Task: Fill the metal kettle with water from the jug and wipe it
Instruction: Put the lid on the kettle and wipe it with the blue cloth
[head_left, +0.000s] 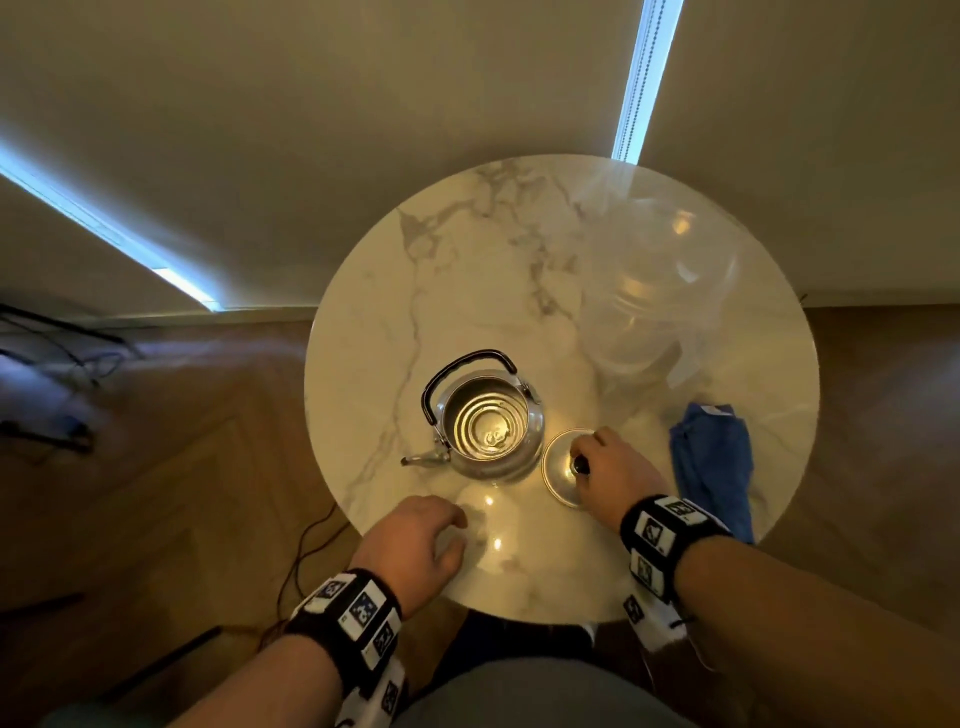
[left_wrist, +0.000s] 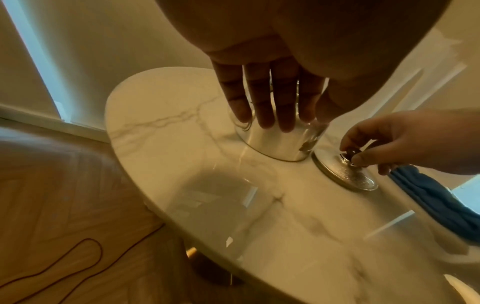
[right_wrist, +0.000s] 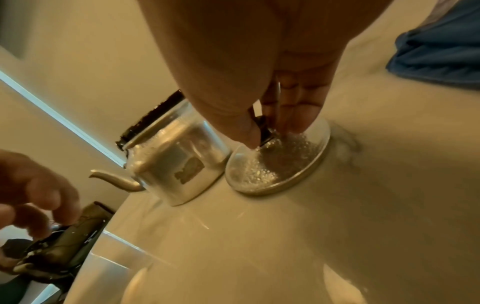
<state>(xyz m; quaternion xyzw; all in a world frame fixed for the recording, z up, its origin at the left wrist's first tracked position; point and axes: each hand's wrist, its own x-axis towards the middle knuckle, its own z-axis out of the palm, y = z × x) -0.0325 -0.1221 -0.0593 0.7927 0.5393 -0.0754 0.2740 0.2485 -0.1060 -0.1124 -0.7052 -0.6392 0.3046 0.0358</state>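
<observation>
Beside the kettle (head_left: 488, 426), which stands open near the middle of the table (head_left: 467, 249), the lid (head_left: 558, 470) lies flat with the right hand (head_left: 615, 475) pinching its dark knob (right_wrist: 265, 131) between thumb and fingertips. A squarish label on the kettle's wall is too blurred to read. Nearer the person than the kettle, the left hand (head_left: 415, 540) hovers loosely curled, holding nothing; the jug (head_left: 649, 291) seems to stand beyond the lid, the cloth (head_left: 711, 467) right of it.
</observation>
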